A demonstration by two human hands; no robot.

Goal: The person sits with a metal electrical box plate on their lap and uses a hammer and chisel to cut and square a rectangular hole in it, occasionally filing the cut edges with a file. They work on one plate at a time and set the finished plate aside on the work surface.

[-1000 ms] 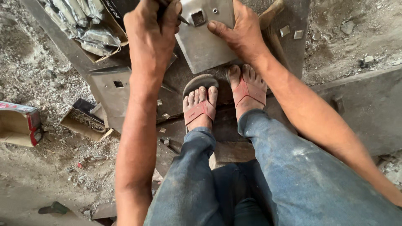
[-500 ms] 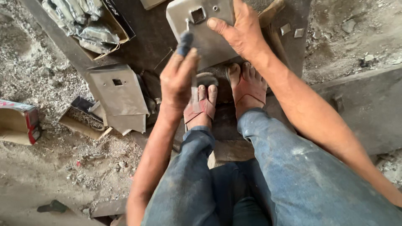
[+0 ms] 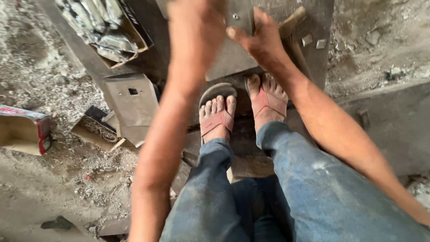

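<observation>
Up top, the right hand (image 3: 262, 38) clamps a grey metal plate (image 3: 233, 58); the left hand (image 3: 197, 27) blurs, grip unclear. Upper left, a cardboard box (image 3: 134, 38) holds metal pieces (image 3: 96, 24).

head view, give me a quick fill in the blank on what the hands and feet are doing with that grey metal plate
The right hand presses on the flat grey metal plate with its ____ on top.
Both feet wear ____ strapped sandals.
A second grey metal plate with a small ____ hole lies at the picture's left.
The cardboard box of silvery metal pieces sits at the upper ____.

Missing words: thumb; red; square; left
</observation>
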